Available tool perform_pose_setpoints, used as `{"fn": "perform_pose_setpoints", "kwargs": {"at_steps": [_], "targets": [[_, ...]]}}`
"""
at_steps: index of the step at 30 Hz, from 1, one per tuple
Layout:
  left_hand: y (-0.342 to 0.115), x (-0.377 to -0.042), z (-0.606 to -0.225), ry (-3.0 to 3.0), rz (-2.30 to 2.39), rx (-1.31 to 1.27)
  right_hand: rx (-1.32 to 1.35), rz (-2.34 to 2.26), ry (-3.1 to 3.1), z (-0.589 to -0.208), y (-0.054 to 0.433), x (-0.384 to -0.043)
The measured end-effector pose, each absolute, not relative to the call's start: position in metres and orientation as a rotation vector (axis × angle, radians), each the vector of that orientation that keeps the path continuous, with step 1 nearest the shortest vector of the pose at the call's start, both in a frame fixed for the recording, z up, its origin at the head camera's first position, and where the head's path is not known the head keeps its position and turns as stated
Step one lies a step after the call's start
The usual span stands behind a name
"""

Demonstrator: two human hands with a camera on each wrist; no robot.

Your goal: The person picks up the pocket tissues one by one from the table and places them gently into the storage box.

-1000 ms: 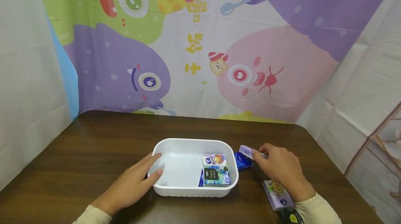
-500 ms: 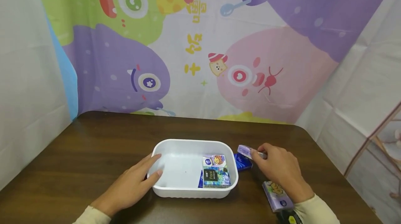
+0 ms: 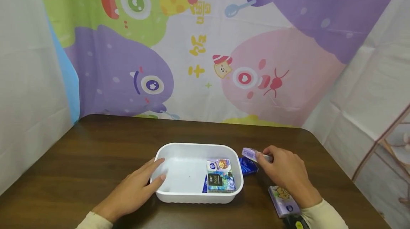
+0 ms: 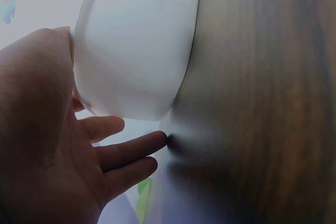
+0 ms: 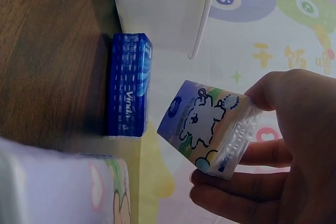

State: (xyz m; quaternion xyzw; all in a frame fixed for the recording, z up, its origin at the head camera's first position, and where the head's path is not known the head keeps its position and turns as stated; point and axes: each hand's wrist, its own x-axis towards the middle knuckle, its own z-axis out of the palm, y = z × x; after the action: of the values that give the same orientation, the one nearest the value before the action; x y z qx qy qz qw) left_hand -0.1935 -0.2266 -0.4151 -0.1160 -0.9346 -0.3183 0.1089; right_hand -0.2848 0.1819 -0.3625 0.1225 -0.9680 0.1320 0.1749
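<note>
My left hand [image 3: 136, 186] rests on the left end of a white plastic basket [image 3: 189, 197]. Its thumb and index finger lap over the rim; in the left wrist view the other fingers are stretched out beside the outer wall. My right hand [image 3: 286, 172] pinches a small lilac tissue pack [image 5: 202, 124] with a cartoon dog, right of the basket. Below this pack, a blue Vinda tissue pack [image 5: 128, 85] lies on the table against the basket. Inside the basket, at its right end, are a cartoon tissue pack [image 3: 219, 165], a dark Face tissue pack [image 3: 221, 181] and a partly hidden blue pack [image 3: 205, 184].
Another lilac tissue pack [image 3: 284, 202] lies on the brown table [image 3: 105, 150] under my right forearm. A black item [image 3: 294, 221] with a yellow mark shows by my right wrist. A cartoon-printed cloth [image 3: 198, 97] hangs behind the table.
My right hand, still pinching the lilac tissue pack, has shifted very slightly left toward the basket. The left hand and the basket keep their places.
</note>
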Motion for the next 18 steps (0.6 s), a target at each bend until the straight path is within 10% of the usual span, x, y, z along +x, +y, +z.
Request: {"fn": "perform_pose_setpoints", "kwargs": {"at_steps": [18], "targets": [[-0.2278,-0.1937,-0.4133,-2.778,-0.974,-0.332,0.380,0.378,-2.662,-0.3658,0.1803,-0.2833]]}}
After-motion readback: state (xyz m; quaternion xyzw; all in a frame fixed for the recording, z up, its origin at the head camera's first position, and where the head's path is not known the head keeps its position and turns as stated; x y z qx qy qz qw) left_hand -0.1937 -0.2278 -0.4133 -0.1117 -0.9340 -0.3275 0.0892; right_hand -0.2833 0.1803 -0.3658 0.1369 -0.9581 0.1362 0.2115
